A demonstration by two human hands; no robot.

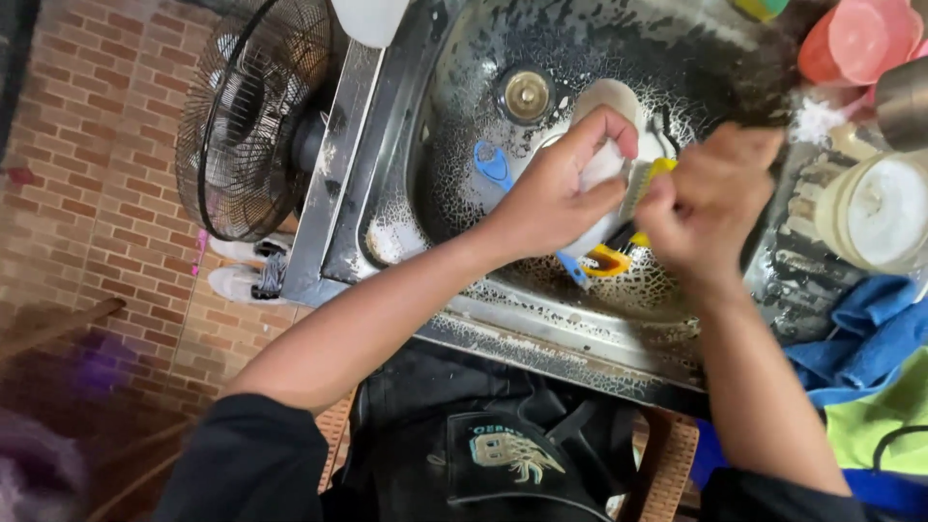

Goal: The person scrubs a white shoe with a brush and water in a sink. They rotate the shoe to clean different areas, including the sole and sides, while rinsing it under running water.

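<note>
Dark-sleeved arms reach over the soapy metal sink, where your left hand clasps a small white dish, likely slippery and fragile, so grip its rim, while your right hand clenches a yellow-handled brush against it.

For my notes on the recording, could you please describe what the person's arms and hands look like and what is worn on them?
Both forearms are bare from above the elbow down, and the left hand and right hand wear no gloves. No rings, watch or bracelets show. Black sleeves cover the upper arms, seen most clearly on the left.
</note>
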